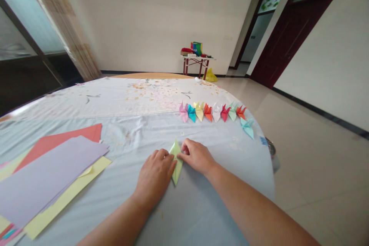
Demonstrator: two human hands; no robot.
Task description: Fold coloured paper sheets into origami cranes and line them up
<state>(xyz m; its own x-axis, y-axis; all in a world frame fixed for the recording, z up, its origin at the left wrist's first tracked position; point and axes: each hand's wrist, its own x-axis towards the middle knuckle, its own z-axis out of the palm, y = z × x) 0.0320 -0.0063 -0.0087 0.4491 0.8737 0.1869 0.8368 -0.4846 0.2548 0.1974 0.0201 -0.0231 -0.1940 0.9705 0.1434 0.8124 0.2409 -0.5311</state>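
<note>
A light green folded paper [177,169], narrow and diamond-shaped, lies on the table between my hands with its points toward and away from me. My left hand [157,171] rests on its left edge, thumb and fingers closed over the paper. From the other side, my right hand [198,156] pinches its right edge between thumb and curled fingers. Beyond my hands, several folded paper cranes [208,112] in pink, blue, yellow, orange, white, red and green stand in a row. A light blue crane [247,127] sits at the row's right end, nearer to me.
Stacked coloured paper sheets [54,177], purple on top, spread over the table's left side. The round table [138,127] wears a pale cloth. Farther back, a small side table [198,59] holds assorted items, with a yellow bag [211,75] on the floor beside it.
</note>
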